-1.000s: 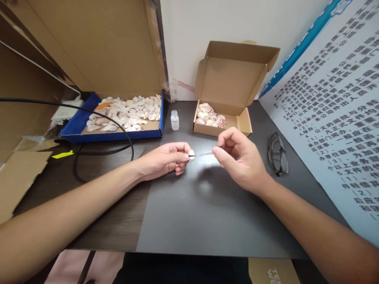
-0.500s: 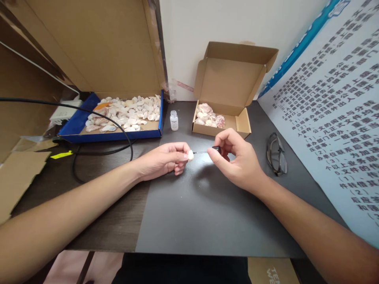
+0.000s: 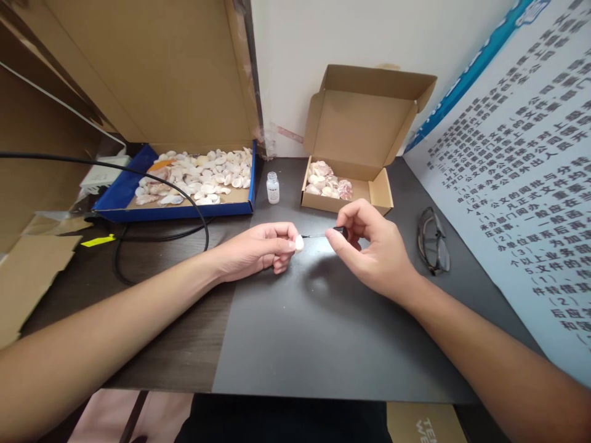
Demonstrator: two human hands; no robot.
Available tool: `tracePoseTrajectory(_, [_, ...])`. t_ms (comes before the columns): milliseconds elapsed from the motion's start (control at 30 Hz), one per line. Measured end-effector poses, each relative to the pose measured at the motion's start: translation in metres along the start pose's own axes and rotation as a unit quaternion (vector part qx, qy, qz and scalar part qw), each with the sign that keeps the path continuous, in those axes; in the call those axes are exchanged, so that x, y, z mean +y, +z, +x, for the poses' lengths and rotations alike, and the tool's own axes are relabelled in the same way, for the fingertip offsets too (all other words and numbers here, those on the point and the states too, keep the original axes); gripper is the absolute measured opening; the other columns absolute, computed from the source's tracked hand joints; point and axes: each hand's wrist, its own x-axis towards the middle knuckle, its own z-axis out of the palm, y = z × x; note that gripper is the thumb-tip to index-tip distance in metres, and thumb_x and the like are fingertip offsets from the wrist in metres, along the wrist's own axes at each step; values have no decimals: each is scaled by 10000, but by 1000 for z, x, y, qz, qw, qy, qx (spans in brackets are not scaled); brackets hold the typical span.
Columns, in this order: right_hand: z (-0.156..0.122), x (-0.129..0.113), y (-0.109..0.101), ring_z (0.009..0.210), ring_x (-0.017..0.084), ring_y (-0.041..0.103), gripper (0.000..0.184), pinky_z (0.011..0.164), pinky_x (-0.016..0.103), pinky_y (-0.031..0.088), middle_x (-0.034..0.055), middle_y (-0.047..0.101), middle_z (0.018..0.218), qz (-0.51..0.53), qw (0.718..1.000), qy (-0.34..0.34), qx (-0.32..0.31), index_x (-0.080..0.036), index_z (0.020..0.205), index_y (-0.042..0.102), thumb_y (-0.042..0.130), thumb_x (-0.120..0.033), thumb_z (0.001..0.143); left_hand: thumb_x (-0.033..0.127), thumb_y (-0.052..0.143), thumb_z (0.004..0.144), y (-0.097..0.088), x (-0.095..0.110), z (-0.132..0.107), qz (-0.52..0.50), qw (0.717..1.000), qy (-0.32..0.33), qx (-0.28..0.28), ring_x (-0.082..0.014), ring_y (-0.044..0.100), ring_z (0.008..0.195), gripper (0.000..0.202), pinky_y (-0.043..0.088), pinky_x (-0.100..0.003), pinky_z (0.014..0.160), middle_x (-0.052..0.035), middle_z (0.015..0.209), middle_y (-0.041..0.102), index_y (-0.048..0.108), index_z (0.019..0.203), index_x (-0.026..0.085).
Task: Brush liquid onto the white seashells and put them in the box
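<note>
A small white seashell [image 3: 299, 243] is pinched between the thumb and fingers of my left hand [image 3: 263, 247]. My right hand [image 3: 369, 246] grips the black cap of a thin applicator brush [image 3: 318, 236], whose stem points left. The dark brush tip is right at the shell; whether it touches is too small to tell. Behind my hands stands a small clear glass bottle [image 3: 273, 188], uncapped and upright, with a white label.
At the back left a blue-edged box [image 3: 175, 213] holds many shells. A small cardboard box [image 3: 318, 201] with its lid up holds several pinkish shells. Glasses [image 3: 433, 241] lie at the right beside a printed sheet [image 3: 517, 184]. A black cable [image 3: 205, 231] loops at the left.
The view has shifted very slightly. The shell in my left hand seems turned a little, while the brush stays close to it.
</note>
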Motion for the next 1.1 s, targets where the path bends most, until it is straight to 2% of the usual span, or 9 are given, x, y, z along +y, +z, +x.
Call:
tracePoseTrajectory(300, [1, -3, -4, 541, 73, 408, 161, 493, 227, 350, -45, 449, 657, 113, 993, 3, -41, -201, 833, 459, 598, -257, 891, 222, 685, 836, -1, -1, 0, -1, 1000, 1, -3, -59, 441, 549, 131, 399, -180, 534, 40, 599, 484, 582, 803, 147])
tracePoseTrajectory(533, [1, 1, -1, 566, 72, 391, 184, 522, 229, 347, -42, 438, 677, 27, 999, 13, 13, -194, 820, 463, 640, -235, 852, 214, 684, 834, 0, 0, 0, 1, 1000, 2, 3, -57, 442, 551, 110, 402, -180, 531, 37, 618, 494, 602, 820, 142])
tracePoseTrajectory(733, [1, 0, -2, 550, 75, 403, 166, 501, 229, 356, -48, 437, 671, 132, 990, 17, -51, -201, 852, 457, 593, -280, 907, 218, 684, 834, 0, 0, 0, 0, 1000, 0, 2, -57, 437, 550, 115, 400, -180, 530, 38, 622, 489, 599, 821, 143])
tracePoseTrajectory(1100, [0, 1, 0, 594, 78, 441, 148, 548, 235, 378, -35, 473, 720, 43, 998, 5, -41, -198, 869, 481, 606, -276, 888, 212, 647, 856, 0, 0, -1, 5, 1000, -3, 3, -59, 445, 567, 86, 402, -177, 541, 29, 644, 483, 599, 832, 145])
